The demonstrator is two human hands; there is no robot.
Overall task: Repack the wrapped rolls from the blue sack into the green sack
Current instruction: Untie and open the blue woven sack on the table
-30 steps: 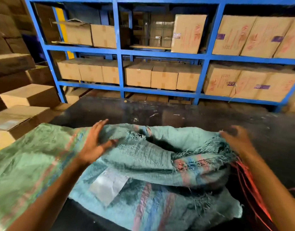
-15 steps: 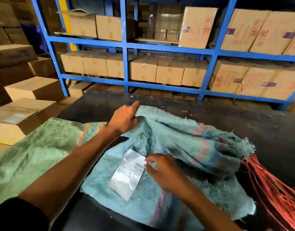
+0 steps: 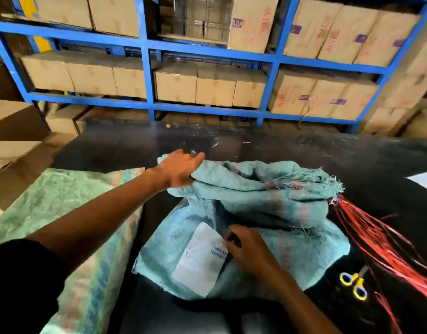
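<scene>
While lying crumpled on the dark bench (image 3: 280,145), woven blue sack (image 3: 267,194) getting gripped: left hand (image 3: 181,168) clutching its mouth, right hand (image 3: 249,250) pinching beside its white label (image 3: 200,259).

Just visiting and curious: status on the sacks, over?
Left hand gripping blue sack mouth. Right hand pinching sack by white label. Green sack lies left. No rolls visible; scissors nearby.

A crumpled blue woven sack (image 3: 267,203) slumps at centre frame, a flat green woven sack (image 3: 63,206) lying lower left.
</scene>
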